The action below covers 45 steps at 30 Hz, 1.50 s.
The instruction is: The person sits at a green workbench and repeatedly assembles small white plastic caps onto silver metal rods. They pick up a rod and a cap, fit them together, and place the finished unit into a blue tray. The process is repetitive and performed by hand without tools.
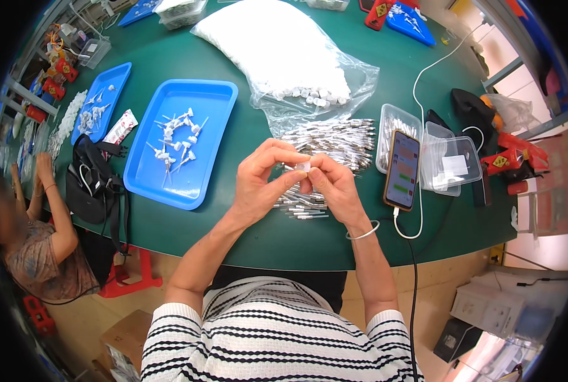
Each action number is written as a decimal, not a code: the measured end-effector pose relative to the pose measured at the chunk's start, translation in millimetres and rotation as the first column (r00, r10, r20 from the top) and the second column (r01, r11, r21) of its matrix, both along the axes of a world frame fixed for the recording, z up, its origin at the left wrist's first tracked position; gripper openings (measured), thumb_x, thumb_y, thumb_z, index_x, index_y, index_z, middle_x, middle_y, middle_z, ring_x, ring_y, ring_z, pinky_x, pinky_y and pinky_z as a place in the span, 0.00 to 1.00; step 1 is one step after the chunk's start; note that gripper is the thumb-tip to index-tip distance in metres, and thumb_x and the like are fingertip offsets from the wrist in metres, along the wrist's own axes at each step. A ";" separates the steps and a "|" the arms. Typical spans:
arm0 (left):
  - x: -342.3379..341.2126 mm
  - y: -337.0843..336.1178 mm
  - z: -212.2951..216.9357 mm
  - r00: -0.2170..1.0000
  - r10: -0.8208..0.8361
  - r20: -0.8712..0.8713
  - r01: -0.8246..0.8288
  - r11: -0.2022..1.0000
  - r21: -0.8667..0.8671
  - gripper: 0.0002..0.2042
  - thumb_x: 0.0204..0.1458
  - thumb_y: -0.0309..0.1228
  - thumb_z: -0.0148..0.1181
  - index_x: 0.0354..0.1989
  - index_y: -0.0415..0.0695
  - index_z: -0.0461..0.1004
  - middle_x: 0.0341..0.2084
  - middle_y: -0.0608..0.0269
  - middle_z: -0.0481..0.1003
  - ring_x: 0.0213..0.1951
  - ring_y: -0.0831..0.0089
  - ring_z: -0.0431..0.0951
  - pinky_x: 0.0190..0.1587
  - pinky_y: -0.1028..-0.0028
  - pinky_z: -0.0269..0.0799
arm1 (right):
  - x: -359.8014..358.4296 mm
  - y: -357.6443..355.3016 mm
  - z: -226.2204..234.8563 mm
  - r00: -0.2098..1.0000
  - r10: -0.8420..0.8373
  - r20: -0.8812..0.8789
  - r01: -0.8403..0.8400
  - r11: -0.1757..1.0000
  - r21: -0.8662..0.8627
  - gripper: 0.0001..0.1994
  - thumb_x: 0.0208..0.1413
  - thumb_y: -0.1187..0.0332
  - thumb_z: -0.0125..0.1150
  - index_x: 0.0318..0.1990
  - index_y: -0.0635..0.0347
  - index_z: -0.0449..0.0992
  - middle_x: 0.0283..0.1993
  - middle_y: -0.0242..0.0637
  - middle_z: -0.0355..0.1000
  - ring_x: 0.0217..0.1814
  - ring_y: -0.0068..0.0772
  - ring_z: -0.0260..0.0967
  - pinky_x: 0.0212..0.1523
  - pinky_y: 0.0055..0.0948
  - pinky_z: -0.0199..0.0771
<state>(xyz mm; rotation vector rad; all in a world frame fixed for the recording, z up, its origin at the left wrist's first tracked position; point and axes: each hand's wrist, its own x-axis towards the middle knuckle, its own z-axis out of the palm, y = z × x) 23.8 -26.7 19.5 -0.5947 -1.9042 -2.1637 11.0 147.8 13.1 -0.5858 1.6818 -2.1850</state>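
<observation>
Both hands meet over the green table. The left hand pinches a small white cap between thumb and forefinger, remaining fingers curled. The right hand is pressed against the same cap from the opposite side, fingertips closed on it; a bangle circles its wrist. Directly beneath and beyond both hands lies a heap of slender metal pins. Just right of the right hand, a phone lies with screen lit, its cable attached. Left of the left hand, a blue tray holds scattered white pieces. Further beyond the hands, a clear bag of white caps rests.
</observation>
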 end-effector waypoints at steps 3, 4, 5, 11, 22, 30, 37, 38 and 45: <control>-1.5 1.3 -1.6 0.999 -0.033 0.000 0.033 0.999 0.021 0.11 0.45 0.16 0.63 0.39 0.36 0.76 0.37 0.59 0.70 0.42 0.72 0.70 0.47 0.73 0.67 | -1.2 1.8 -4.6 1.000 0.000 -0.016 0.000 1.000 -0.017 0.09 0.63 0.67 0.51 0.39 0.65 0.72 0.30 0.30 0.70 0.31 0.17 0.67 0.34 0.17 0.68; -1.9 1.4 -2.0 0.999 -0.054 0.001 0.054 0.998 0.028 0.12 0.45 0.16 0.63 0.40 0.36 0.76 0.37 0.59 0.70 0.42 0.72 0.70 0.47 0.73 0.67 | -1.4 1.5 -7.6 1.000 -0.003 -0.023 0.003 1.000 -0.028 0.09 0.63 0.68 0.51 0.39 0.65 0.73 0.31 0.30 0.70 0.32 0.17 0.67 0.35 0.17 0.68; -1.7 1.9 -2.8 0.999 -0.055 -0.002 0.055 0.998 0.035 0.12 0.45 0.17 0.63 0.40 0.37 0.77 0.37 0.60 0.70 0.42 0.73 0.70 0.47 0.74 0.67 | -0.7 1.0 -10.4 1.000 -0.009 -0.020 0.008 0.999 -0.050 0.08 0.63 0.68 0.52 0.39 0.65 0.73 0.31 0.31 0.70 0.32 0.17 0.67 0.35 0.17 0.69; -4.5 5.3 -3.9 0.999 -0.034 0.013 0.033 0.998 0.055 0.15 0.47 0.19 0.63 0.45 0.39 0.76 0.40 0.61 0.71 0.42 0.75 0.71 0.47 0.76 0.66 | 4.1 -11.2 -6.6 0.984 -0.175 0.024 0.177 0.971 -0.162 0.07 0.60 0.73 0.55 0.42 0.66 0.75 0.34 0.31 0.71 0.34 0.18 0.67 0.38 0.18 0.68; 0.3 7.9 2.6 0.976 0.197 -0.096 -0.211 0.962 -0.171 0.12 0.48 0.21 0.61 0.42 0.40 0.76 0.37 0.62 0.75 0.40 0.73 0.72 0.41 0.75 0.69 | -6.6 -3.6 -15.8 0.924 -0.327 -0.197 0.324 0.945 -0.048 0.07 0.51 0.77 0.65 0.39 0.62 0.78 0.36 0.29 0.71 0.38 0.20 0.64 0.41 0.21 0.64; 0.4 7.6 0.2 0.972 0.229 -0.044 -0.233 0.967 -0.102 0.03 0.50 0.22 0.60 0.33 0.39 0.75 0.32 0.63 0.74 0.34 0.74 0.71 0.38 0.76 0.67 | -4.6 -5.7 -10.2 0.856 -0.382 -0.348 0.426 0.903 0.059 0.06 0.48 0.75 0.67 0.35 0.58 0.80 0.36 0.29 0.73 0.40 0.24 0.64 0.40 0.23 0.64; 0.5 5.1 -3.0 0.976 0.217 0.015 -0.213 0.967 -0.143 0.03 0.52 0.23 0.59 0.31 0.38 0.71 0.30 0.64 0.73 0.32 0.76 0.70 0.38 0.77 0.66 | -2.5 -5.6 -7.6 0.857 -0.371 -0.359 0.437 0.891 0.124 0.07 0.48 0.74 0.67 0.36 0.57 0.80 0.35 0.28 0.73 0.41 0.24 0.64 0.39 0.23 0.64; 1.2 6.2 -3.8 0.978 0.201 0.057 -0.194 0.975 -0.106 0.04 0.54 0.24 0.58 0.32 0.37 0.71 0.30 0.65 0.72 0.32 0.77 0.70 0.38 0.78 0.66 | -2.5 -5.6 -7.8 0.861 -0.366 -0.353 0.428 0.896 0.116 0.07 0.48 0.74 0.67 0.36 0.57 0.80 0.35 0.29 0.73 0.41 0.24 0.64 0.39 0.23 0.64; 5.1 8.7 -9.2 0.964 -0.002 0.266 -0.031 0.992 0.120 0.06 0.59 0.28 0.53 0.37 0.37 0.68 0.30 0.68 0.70 0.34 0.83 0.68 0.40 0.81 0.65 | -1.7 -7.9 -8.9 0.913 -0.348 -0.213 0.359 0.933 0.012 0.06 0.47 0.74 0.68 0.35 0.57 0.80 0.34 0.29 0.74 0.41 0.25 0.65 0.40 0.24 0.65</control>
